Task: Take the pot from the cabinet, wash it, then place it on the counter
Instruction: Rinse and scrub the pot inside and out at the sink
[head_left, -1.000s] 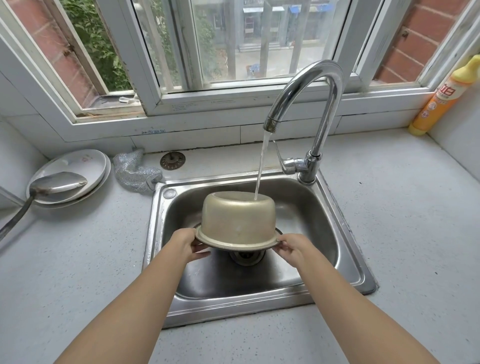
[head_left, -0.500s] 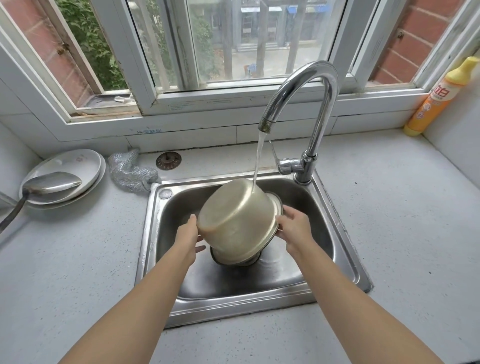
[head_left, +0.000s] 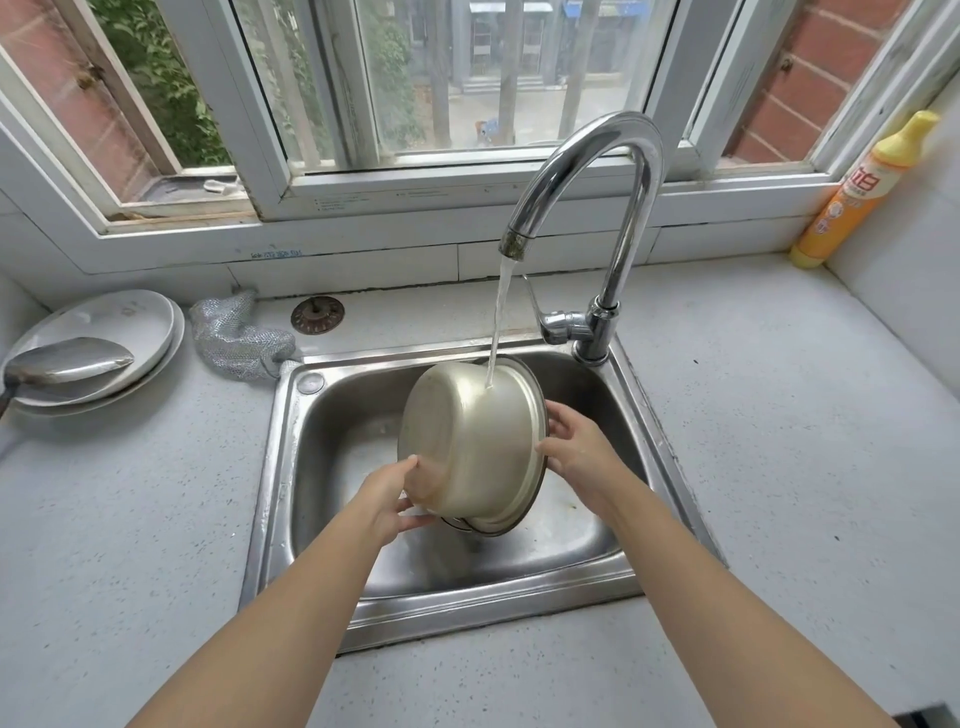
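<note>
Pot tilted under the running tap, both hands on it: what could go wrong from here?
The pot is wet and tilted, with the left hand at its base and the right hand at its rim; it could slip into the sink. The stream hits its curved outside, so water may splash onto the counter.

Single head view, wide-angle, looking forward-down, close over sink; window at top.

We saw two stacked plates with a ladle across them, a silver scouring cloth beside a drain strainer, and an orange detergent bottle in the corner.
</note>
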